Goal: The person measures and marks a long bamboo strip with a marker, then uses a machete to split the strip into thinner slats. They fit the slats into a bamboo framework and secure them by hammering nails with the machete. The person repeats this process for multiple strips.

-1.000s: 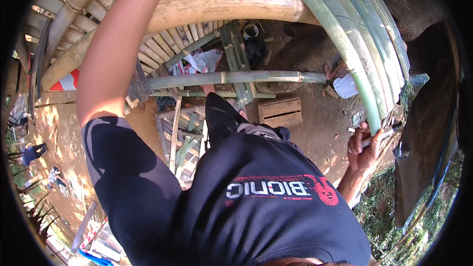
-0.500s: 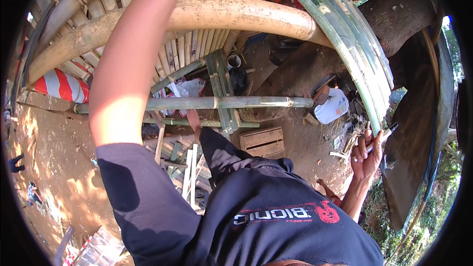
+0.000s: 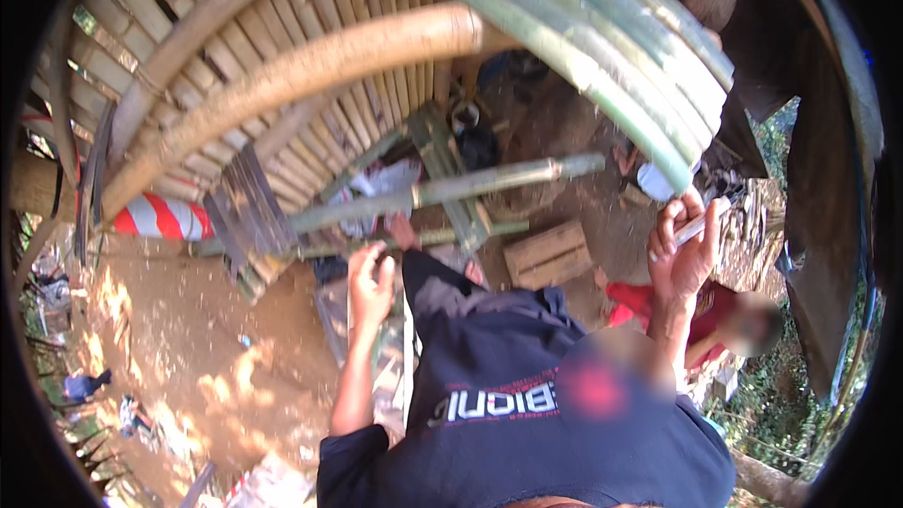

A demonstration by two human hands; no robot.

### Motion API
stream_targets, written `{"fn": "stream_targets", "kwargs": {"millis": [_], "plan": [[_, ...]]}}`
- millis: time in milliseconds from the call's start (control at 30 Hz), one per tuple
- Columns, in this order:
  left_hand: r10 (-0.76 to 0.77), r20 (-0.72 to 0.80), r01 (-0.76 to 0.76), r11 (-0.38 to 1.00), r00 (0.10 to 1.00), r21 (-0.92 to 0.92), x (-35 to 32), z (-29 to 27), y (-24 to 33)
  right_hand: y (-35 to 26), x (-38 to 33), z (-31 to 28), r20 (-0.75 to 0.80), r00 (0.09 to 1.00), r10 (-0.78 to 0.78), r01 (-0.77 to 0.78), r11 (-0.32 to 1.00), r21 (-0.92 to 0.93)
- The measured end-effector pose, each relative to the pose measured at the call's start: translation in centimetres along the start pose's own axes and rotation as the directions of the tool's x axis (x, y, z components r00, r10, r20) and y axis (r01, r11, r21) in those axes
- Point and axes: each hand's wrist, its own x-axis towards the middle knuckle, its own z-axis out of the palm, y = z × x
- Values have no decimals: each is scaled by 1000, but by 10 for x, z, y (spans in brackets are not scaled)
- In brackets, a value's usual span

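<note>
My right hand (image 3: 679,259) is raised at the right, closed round a pale pen (image 3: 689,231). Its fingertips are at the lower end of a green bamboo strip (image 3: 616,103), one of several that arch down from the top. My left hand (image 3: 371,284) is low in front of my body, left of centre. Its fingers are loosely bent and apart, with nothing visible in them. Beyond it a green bamboo pole (image 3: 451,186) lies across crossed green slats (image 3: 451,174). My bare foot (image 3: 403,231) rests near the lower pole.
A thick bamboo beam (image 3: 376,42) arches in front of a slatted bamboo wall (image 3: 329,0). A wooden crate (image 3: 547,254) lies on the dirt ground. Another person in red (image 3: 710,325) is at the right, near a dark tarp (image 3: 828,226). A red-and-white striped sheet (image 3: 165,218) is at the left.
My left arm has come down from the upper beam to in front of my body. The view has shifted and tilted. My right hand still holds the pen at the strip ends.
</note>
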Motion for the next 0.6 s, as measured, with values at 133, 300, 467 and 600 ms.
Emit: {"fn": "stream_targets", "kwargs": {"millis": [133,300,467,600], "plan": [[-638,185,508,728,747,460,-210,44,-188,5,-26,-33,-134,991,10,-10,1000,3],[-955,112,938,290,273,191,-417,14,-224,68,-37,-73,-362,890,278,-352,923,-157],[-964,-56,795,247,260,-554,-452,-13,-216,156,-64,-137,-497,698,515,-716,494,-494],[-953,-86,756,284,291,-590,-358,10,-107,185,-77,-127,-335,680,652,-652,328,-684]]}}
